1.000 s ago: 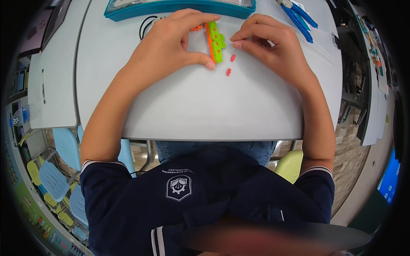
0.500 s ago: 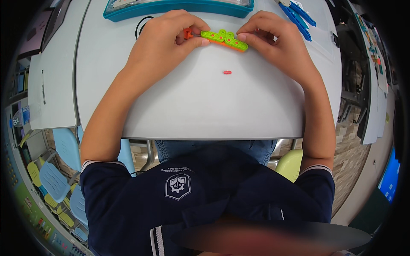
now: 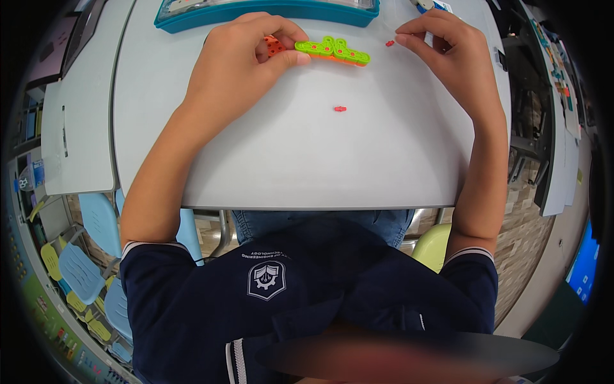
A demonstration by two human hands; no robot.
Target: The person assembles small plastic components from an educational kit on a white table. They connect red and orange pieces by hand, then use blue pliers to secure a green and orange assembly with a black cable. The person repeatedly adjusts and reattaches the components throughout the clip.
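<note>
Between thumb and fingers, my left hand pinches one end of a green and orange plastic building piece assembly with small red pegs set in it. An orange part with holes shows behind the fingers of that hand. Off to the right of the assembly, my right hand grips a small red connector peg at its fingertips. Another red connector peg lies on the white table in front of me, apart from both hands.
A teal bin stands at the far edge of my view. Beyond my right hand lies a blue and white tool, mostly hidden. The white table ends just before my lap; another table adjoins at left.
My right hand has moved right, away from the assembly, with a red peg now visible at its fingertips. The assembly has shifted slightly left and tilted in my left hand.
</note>
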